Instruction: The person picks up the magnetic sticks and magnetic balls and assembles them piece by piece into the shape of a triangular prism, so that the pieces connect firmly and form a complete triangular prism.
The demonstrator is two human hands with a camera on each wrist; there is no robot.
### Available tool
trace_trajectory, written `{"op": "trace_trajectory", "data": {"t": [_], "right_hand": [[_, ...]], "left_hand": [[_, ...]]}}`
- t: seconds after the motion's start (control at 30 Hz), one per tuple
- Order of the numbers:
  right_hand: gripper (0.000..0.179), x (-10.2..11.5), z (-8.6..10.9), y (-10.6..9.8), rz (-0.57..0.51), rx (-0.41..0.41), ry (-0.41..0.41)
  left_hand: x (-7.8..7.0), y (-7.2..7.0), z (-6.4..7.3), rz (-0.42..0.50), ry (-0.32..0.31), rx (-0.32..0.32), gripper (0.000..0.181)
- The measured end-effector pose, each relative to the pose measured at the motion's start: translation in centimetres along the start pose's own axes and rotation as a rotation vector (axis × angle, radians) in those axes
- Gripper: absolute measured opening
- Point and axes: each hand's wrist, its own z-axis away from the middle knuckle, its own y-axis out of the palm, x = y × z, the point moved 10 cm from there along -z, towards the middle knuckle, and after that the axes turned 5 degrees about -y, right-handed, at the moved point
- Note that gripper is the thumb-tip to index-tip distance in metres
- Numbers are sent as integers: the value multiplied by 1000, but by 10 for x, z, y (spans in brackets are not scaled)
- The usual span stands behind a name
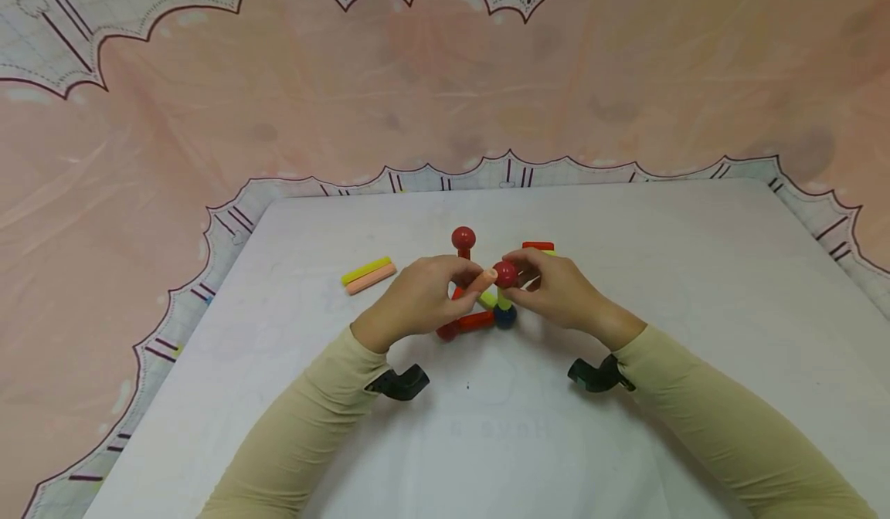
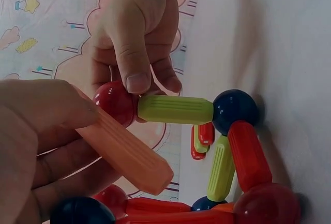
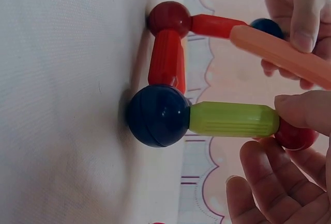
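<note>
My left hand (image 1: pixel 424 295) pinches an orange ribbed magnetic stick (image 2: pixel 126 149) between thumb and fingers. The stick slants close by the red ball (image 1: pixel 505 274), which my right hand (image 1: pixel 566 291) grips with thumb and fingertips. That ball tops an upright yellow-green stick (image 3: pixel 232 119) rising from a dark blue ball (image 3: pixel 158 115) on the table. A red stick (image 1: pixel 476 321) joins the blue ball to another red ball (image 3: pixel 169 19) at the near left corner. Behind my left hand, a further red ball (image 1: pixel 463 238) crowns an upright red stick. My hands partly hide the frame's middle.
A yellow stick (image 1: pixel 366 270) and an orange stick (image 1: pixel 371 279) lie side by side at the left on the white table (image 1: pixel 695 272). Beyond my right hand lie a red stick (image 1: pixel 538 245) and a yellow-green one. A patterned cloth (image 1: pixel 389 79) surrounds the white surface.
</note>
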Motion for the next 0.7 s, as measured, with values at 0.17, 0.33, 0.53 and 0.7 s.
{"op": "trace_trajectory", "data": {"t": [0.17, 0.33, 0.53, 0.7], "right_hand": [[46, 0, 1, 1, -7, 0, 5], [47, -1, 1, 1, -12, 0, 12], [46, 0, 1, 1, -18, -3, 12], [46, 0, 2, 0, -19, -7, 9]], "left_hand": [[3, 3, -3, -52, -6, 53, 23], [8, 9, -7, -119, -51, 135, 21], [12, 16, -10, -162, -100, 200, 27], [15, 19, -12, -189, -124, 226, 30]]}}
